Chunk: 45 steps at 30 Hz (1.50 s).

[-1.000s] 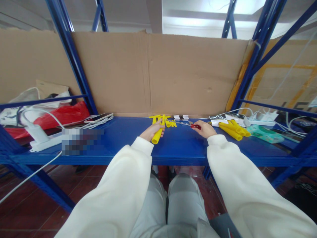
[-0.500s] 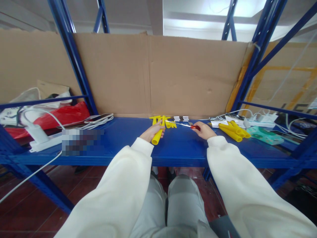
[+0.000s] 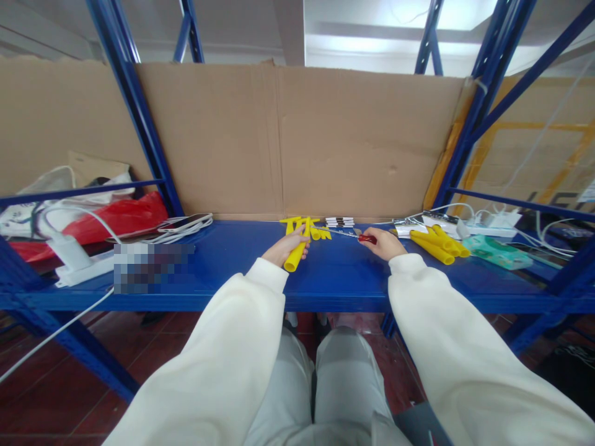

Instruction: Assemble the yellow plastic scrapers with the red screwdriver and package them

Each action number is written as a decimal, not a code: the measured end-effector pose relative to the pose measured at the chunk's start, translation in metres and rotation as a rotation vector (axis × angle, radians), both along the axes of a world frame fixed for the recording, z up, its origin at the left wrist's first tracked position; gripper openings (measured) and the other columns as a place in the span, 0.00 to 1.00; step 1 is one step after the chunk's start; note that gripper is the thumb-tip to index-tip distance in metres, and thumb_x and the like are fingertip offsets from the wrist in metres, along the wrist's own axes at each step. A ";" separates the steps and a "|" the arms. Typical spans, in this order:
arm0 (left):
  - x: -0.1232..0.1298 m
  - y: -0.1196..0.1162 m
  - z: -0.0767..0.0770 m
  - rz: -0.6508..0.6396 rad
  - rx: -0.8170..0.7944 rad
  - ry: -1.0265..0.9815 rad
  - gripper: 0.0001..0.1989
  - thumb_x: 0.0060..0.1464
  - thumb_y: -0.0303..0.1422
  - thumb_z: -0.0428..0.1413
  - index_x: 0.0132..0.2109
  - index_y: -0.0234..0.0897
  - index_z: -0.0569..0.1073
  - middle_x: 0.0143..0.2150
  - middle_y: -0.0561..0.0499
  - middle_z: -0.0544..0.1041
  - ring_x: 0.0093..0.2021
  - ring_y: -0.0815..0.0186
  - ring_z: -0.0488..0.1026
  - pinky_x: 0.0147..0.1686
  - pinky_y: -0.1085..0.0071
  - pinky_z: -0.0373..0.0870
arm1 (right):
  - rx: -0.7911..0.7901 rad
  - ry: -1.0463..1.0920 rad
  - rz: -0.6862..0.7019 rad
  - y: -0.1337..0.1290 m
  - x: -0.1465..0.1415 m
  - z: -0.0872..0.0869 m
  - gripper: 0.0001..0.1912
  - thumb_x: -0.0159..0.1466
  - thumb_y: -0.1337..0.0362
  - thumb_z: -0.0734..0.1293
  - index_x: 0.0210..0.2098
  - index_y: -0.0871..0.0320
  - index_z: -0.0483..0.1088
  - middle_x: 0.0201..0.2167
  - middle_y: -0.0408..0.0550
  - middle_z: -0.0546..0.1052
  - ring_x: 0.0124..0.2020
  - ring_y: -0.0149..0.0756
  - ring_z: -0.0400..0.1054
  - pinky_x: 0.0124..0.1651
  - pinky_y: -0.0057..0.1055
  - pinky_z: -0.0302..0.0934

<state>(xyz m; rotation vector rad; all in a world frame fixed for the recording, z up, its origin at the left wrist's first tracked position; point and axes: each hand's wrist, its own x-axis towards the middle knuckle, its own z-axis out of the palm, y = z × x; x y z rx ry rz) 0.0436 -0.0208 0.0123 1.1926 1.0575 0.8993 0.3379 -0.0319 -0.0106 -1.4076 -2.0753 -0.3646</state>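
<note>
**Painted Metal, Plain Card, Smooth Plastic**

Shelf (image 3: 246,266): painted metal by appearance, smooth, glossy, reflecting light. Posts (image 3: 144,124) rising above the shelf: same finish, glossy. Board (image 3: 367,136) behind the shelf: cardboard, matt, with creases and small dents. Tube (image 3: 294,256) over the shelf's middle: plastic by appearance, smooth, slight sheen. Tool (image 3: 366,238), right of the shelf's middle: glossy plastic at the gripped end, bright metal beyond. Sleeves (image 3: 232,334) in front of the shelf: cloth, matt. Red bag (image 3: 139,214) at the shelf's left: crumpled, glossy, material undetermined. Floor (image 3: 160,344) beneath: smooth tile, glossy.
</note>
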 end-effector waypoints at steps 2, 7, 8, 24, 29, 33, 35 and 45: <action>0.000 0.001 0.000 -0.003 -0.001 -0.013 0.35 0.64 0.24 0.46 0.73 0.50 0.45 0.22 0.60 0.62 0.15 0.73 0.61 0.18 0.78 0.62 | 0.003 -0.010 0.005 0.001 0.001 -0.001 0.08 0.64 0.59 0.65 0.38 0.54 0.74 0.34 0.50 0.79 0.34 0.40 0.73 0.37 0.32 0.64; 0.000 0.004 -0.002 0.003 -0.002 -0.032 0.36 0.64 0.23 0.47 0.73 0.50 0.46 0.21 0.60 0.62 0.15 0.73 0.61 0.18 0.78 0.62 | -0.018 -0.023 0.005 0.004 0.002 -0.002 0.11 0.65 0.58 0.64 0.41 0.55 0.76 0.39 0.53 0.80 0.38 0.42 0.74 0.41 0.34 0.67; 0.000 0.004 -0.003 0.003 -0.003 -0.035 0.36 0.63 0.23 0.47 0.73 0.51 0.46 0.21 0.60 0.62 0.15 0.73 0.61 0.18 0.78 0.62 | -0.027 -0.023 0.005 0.005 0.002 -0.002 0.11 0.65 0.58 0.64 0.42 0.55 0.76 0.40 0.53 0.80 0.39 0.43 0.75 0.42 0.34 0.67; 0.000 -0.004 0.002 -0.007 0.005 0.018 0.34 0.65 0.24 0.45 0.73 0.50 0.47 0.23 0.59 0.62 0.15 0.73 0.61 0.17 0.78 0.62 | -0.008 0.043 -0.008 0.003 0.003 -0.003 0.05 0.62 0.60 0.67 0.35 0.53 0.72 0.31 0.47 0.79 0.31 0.39 0.72 0.34 0.32 0.63; 0.000 -0.006 0.003 -0.009 0.001 0.010 0.35 0.64 0.23 0.45 0.73 0.50 0.46 0.23 0.59 0.62 0.15 0.73 0.61 0.17 0.79 0.61 | 0.038 0.004 0.045 0.003 0.003 -0.002 0.06 0.62 0.59 0.67 0.35 0.54 0.74 0.34 0.50 0.79 0.34 0.41 0.73 0.38 0.33 0.65; 0.000 -0.004 0.003 -0.003 -0.011 0.002 0.34 0.65 0.24 0.45 0.73 0.51 0.46 0.24 0.59 0.63 0.16 0.73 0.61 0.17 0.79 0.61 | 0.018 -0.006 0.049 0.003 0.002 -0.001 0.08 0.63 0.59 0.67 0.36 0.55 0.76 0.36 0.51 0.79 0.36 0.42 0.73 0.41 0.34 0.66; 0.001 -0.003 0.002 0.000 -0.006 0.007 0.33 0.65 0.25 0.45 0.73 0.51 0.48 0.24 0.58 0.64 0.16 0.73 0.61 0.18 0.79 0.61 | -0.008 -0.003 0.036 0.002 0.001 -0.001 0.08 0.63 0.59 0.66 0.37 0.55 0.76 0.37 0.52 0.79 0.37 0.42 0.74 0.42 0.35 0.66; 0.000 0.001 -0.002 -0.005 0.015 -0.015 0.35 0.63 0.25 0.48 0.73 0.50 0.47 0.23 0.59 0.63 0.16 0.72 0.61 0.19 0.78 0.62 | -0.045 0.007 0.049 0.005 0.003 -0.002 0.09 0.63 0.60 0.66 0.38 0.55 0.77 0.38 0.51 0.79 0.37 0.42 0.74 0.42 0.36 0.67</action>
